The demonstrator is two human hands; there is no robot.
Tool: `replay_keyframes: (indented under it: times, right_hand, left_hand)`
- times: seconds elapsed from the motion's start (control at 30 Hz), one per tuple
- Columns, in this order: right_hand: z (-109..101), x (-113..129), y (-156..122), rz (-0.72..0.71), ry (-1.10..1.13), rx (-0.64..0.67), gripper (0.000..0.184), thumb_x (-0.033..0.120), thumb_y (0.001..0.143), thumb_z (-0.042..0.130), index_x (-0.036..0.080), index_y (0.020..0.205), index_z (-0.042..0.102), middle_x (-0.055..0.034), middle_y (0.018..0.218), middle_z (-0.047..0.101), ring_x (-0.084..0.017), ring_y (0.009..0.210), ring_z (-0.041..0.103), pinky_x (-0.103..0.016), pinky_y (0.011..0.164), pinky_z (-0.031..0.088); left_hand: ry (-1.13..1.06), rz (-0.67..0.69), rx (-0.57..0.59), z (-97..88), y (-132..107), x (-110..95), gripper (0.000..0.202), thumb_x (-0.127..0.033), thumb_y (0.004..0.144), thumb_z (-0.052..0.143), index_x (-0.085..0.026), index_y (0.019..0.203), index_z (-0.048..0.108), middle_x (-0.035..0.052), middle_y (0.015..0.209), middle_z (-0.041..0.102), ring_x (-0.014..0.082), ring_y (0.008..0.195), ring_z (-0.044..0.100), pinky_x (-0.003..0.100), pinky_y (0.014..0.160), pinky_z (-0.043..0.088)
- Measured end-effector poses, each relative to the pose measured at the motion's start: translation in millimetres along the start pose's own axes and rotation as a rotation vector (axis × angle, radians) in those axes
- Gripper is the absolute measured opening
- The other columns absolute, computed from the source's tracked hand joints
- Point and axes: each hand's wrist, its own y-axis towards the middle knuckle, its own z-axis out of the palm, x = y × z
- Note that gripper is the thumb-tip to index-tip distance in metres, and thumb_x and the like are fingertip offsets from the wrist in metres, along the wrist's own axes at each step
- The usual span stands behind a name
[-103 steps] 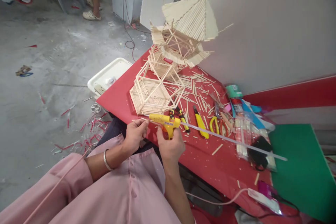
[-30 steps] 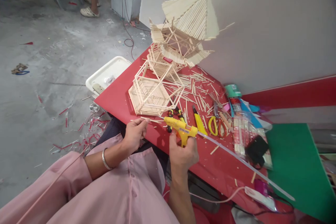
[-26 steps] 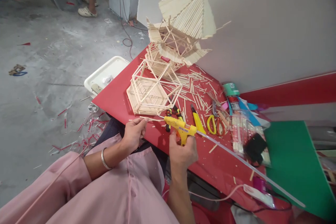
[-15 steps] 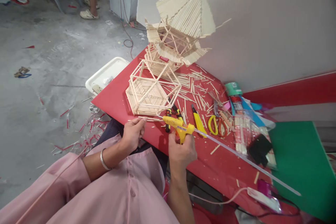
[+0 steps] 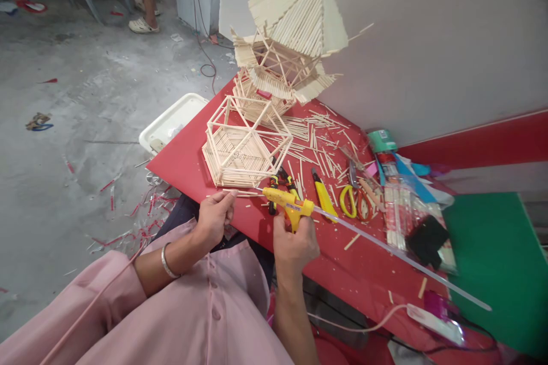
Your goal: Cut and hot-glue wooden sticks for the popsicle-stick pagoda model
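My right hand point(image 5: 295, 242) is wrapped round the handle of a yellow glue gun point(image 5: 286, 201), with a long clear glue stick point(image 5: 398, 256) trailing from its back end. The gun's nozzle points left, close to a thin wooden stick point(image 5: 242, 192) pinched in the fingers of my left hand point(image 5: 217, 214). Whether nozzle and stick touch, I cannot tell. Just beyond both hands stands an open hexagonal frame of wooden sticks point(image 5: 244, 145) with a slatted base. Behind it rises a taller stick model with a tiered roof point(image 5: 299, 20).
Loose sticks point(image 5: 321, 131) lie scattered over the red table point(image 5: 184, 154). A yellow cutter point(image 5: 324, 197), scissors point(image 5: 349, 201), pliers point(image 5: 287, 179) and packed sticks point(image 5: 398, 219) lie to the right, near a green board point(image 5: 496, 262). Another person's leg point(image 5: 148, 5) shows at the far left.
The view has shifted slightly. Both hands keep nearly the same pose, the left on the stick and the right on the glue gun.
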Motion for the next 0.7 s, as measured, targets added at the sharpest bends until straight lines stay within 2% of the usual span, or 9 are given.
replay_keyframes:
  times: [0.37, 0.7]
  right_hand:
    - [0.6, -1.2, -1.0, -0.02, 0.028, -0.033, 0.025, 0.041, 0.086, 0.056, 0.018, 0.083, 0.066, -0.007, 0.07, 0.06, -0.022, 0.071, 0.06, -0.028, 0.06, 0.042]
    - [1.2, -0.5, 1.2, -0.016, -0.024, -0.028, 0.026, 0.043, 0.084, 0.06, 0.018, 0.076, 0.063, -0.0062, 0.069, 0.063, -0.022, 0.066, 0.061, -0.028, 0.058, 0.041]
  left_hand:
    - [-0.007, -0.002, 0.0, -0.4, 0.1, -0.4, 0.046, -0.053, 0.059, 0.082, -0.017, 0.055, 0.054, -0.0074, 0.038, 0.04, 0.0036, 0.033, 0.029, 0.019, 0.034, 0.018]
    - [-0.012, -0.002, -0.003, 1.1, -1.8, -2.4, 0.047, -0.053, 0.058, 0.082, -0.017, 0.055, 0.053, -0.0075, 0.038, 0.04, 0.0034, 0.033, 0.03, 0.018, 0.033, 0.019]
